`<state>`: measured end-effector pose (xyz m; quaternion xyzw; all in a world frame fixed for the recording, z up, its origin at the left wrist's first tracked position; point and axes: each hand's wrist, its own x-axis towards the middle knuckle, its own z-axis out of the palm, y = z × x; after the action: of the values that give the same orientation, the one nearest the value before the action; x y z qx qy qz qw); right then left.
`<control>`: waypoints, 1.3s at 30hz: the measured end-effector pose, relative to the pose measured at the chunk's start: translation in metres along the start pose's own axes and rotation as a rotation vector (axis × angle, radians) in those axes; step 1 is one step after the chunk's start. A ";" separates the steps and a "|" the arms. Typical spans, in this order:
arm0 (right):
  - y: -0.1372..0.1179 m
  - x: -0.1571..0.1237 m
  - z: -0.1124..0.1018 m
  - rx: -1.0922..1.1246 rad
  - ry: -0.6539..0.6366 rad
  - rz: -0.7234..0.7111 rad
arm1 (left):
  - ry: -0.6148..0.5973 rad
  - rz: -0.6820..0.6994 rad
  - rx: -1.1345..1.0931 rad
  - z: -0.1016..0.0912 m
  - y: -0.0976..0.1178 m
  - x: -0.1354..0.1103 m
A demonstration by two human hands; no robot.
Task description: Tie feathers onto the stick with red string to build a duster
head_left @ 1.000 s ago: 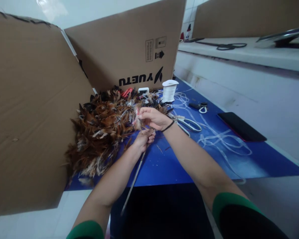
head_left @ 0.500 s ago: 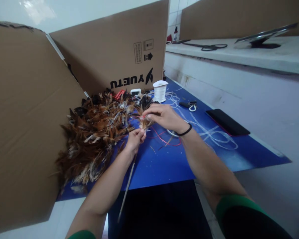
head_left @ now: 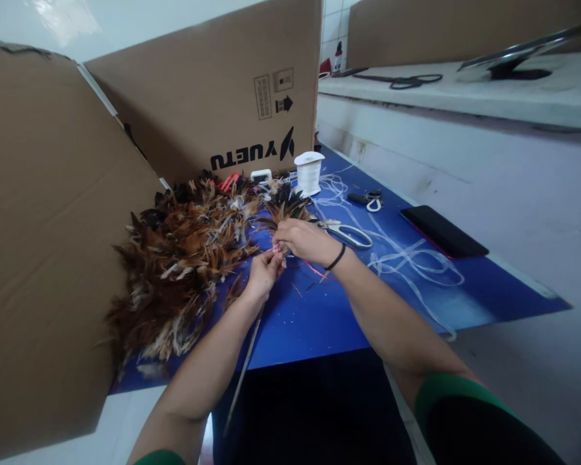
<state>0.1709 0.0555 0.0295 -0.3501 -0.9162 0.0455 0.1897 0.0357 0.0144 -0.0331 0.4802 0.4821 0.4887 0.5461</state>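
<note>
My left hand (head_left: 264,276) is closed around a thin stick (head_left: 244,365), which slants down toward my lap. At the stick's upper end a tuft of dark and brown feathers (head_left: 286,205) fans out beyond my fingers. My right hand (head_left: 307,240) bends over the base of the tuft, fingertips pinched on a red string (head_left: 314,268) right beside the left fingers. Part of the string trails onto the blue table; its wrap around the stick is hidden by my fingers. Scissors (head_left: 352,235) with pale handles lie just past my right hand.
A big heap of brown feathers (head_left: 184,258) covers the table's left side, against cardboard panels (head_left: 213,84). Behind stand a white ribbon spool (head_left: 308,175) and a small white device (head_left: 261,175). Loose clear ribbon (head_left: 416,266), a black-handled tool (head_left: 365,199) and a phone (head_left: 444,231) lie right.
My right hand has come down and nearer, from over the feathers to the tuft's base beside my left hand. The feather tuft and scissors show more now. My left hand keeps its hold.
</note>
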 end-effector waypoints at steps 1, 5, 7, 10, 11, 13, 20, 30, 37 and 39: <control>-0.001 0.000 0.000 -0.017 -0.010 -0.003 | 0.002 -0.001 0.004 0.000 0.000 0.000; 0.000 0.001 0.002 -0.065 -0.041 -0.014 | 0.014 -0.010 0.017 0.001 0.000 -0.001; 0.001 0.001 0.003 -0.062 -0.050 -0.017 | 0.011 -0.002 0.018 0.001 -0.001 -0.001; 0.003 0.001 0.003 -0.050 -0.066 -0.013 | 0.006 0.004 0.019 0.001 -0.003 0.000; 0.003 0.001 0.002 -0.049 -0.074 -0.010 | 0.004 0.002 0.019 0.001 -0.004 0.000; 0.002 0.001 0.001 -0.056 -0.090 -0.006 | 0.002 -0.004 0.017 0.001 -0.005 0.000; -0.007 0.002 -0.004 -0.150 -0.139 0.012 | -0.034 -0.003 0.033 0.002 -0.004 0.001; -0.013 0.001 -0.004 -0.266 -0.162 -0.004 | -0.020 -0.008 0.051 0.003 -0.003 -0.001; -0.011 0.002 0.000 -0.274 -0.159 -0.035 | -0.032 -0.012 0.068 0.002 -0.003 -0.001; -0.011 0.002 0.000 -0.269 -0.157 -0.034 | -0.027 -0.023 0.080 0.002 -0.003 -0.001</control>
<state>0.1629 0.0482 0.0323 -0.3520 -0.9319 -0.0536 0.0699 0.0374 0.0134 -0.0363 0.5026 0.4991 0.4563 0.5386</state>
